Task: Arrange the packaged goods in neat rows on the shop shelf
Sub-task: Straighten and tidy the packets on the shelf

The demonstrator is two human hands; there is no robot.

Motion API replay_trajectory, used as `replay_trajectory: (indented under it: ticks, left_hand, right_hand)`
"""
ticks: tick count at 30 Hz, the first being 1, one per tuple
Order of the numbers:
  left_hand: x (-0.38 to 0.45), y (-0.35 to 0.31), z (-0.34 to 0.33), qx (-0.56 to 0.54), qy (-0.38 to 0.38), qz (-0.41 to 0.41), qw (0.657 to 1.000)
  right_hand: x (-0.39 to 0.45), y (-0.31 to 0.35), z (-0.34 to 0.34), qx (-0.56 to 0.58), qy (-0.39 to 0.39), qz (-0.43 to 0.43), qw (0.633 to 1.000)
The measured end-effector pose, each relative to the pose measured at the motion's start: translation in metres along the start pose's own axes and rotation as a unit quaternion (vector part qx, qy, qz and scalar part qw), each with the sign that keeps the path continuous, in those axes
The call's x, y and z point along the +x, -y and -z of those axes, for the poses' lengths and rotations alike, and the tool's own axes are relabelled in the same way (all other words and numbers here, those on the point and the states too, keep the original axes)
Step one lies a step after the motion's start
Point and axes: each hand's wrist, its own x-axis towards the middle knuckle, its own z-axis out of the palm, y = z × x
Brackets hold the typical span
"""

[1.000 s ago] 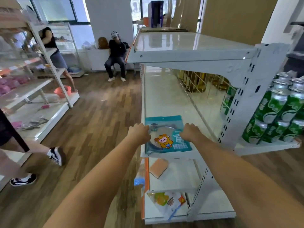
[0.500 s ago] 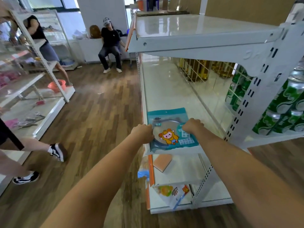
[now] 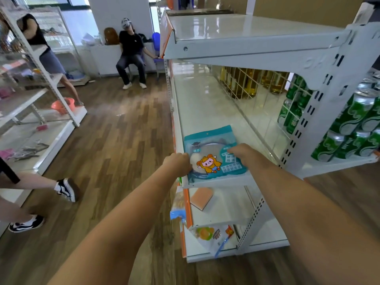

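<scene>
A teal packet with a cartoon figure [image 3: 211, 153] lies flat at the near end of the white middle shelf [image 3: 205, 103]. My left hand [image 3: 177, 162] grips the packet's left edge at the shelf's front lip. My right hand [image 3: 240, 153] rests closed on its right side. On the shelf below lies an orange-pink pad [image 3: 201, 197], and a clear packet with a blue edge [image 3: 177, 208] hangs over that shelf's front. A clear bag with orange print [image 3: 213, 235] sits on the bottom shelf.
Green cans [image 3: 353, 120] are stacked on the end shelf at right, behind a wire grid with golden bottles [image 3: 242, 79]. The top shelf [image 3: 236, 27] overhangs. A person's legs and sneakers [image 3: 65, 189] are at left, another shelving unit [image 3: 41, 112] stands beyond, and a seated person [image 3: 131, 50] is at the back.
The view has dropped and moved closer to the shelf. Both hands stay on the teal packet, which has kept its place at the shelf's near end.
</scene>
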Motion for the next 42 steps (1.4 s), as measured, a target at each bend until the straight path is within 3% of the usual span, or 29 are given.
replay_trajectory:
  ticks: [6,14,26,34,42]
  left_hand:
    - [-0.009,0.001,0.016,0.027,-0.037,0.000,0.999]
    - [-0.029,0.030,0.048,0.033,-0.105,0.059,0.992]
    - [-0.049,0.136,0.047,0.062,-0.097,0.117,0.986]
    - [-0.033,0.227,0.056,0.035,-0.127,0.132,0.982]
    - [0.016,0.271,0.041,0.041,-0.079,0.090,0.992]
  right_hand:
    - [-0.009,0.019,0.019,0.042,-0.003,0.040,0.998]
    - [-0.018,0.069,0.023,0.152,-0.009,0.083,0.985]
    - [-0.040,0.102,-0.097,0.175,0.053,0.078,0.980]
    - [-0.032,0.144,-0.165,0.206,0.024,0.084,0.975]
    - [0.008,0.155,-0.205,0.210,-0.007,0.057,0.976]
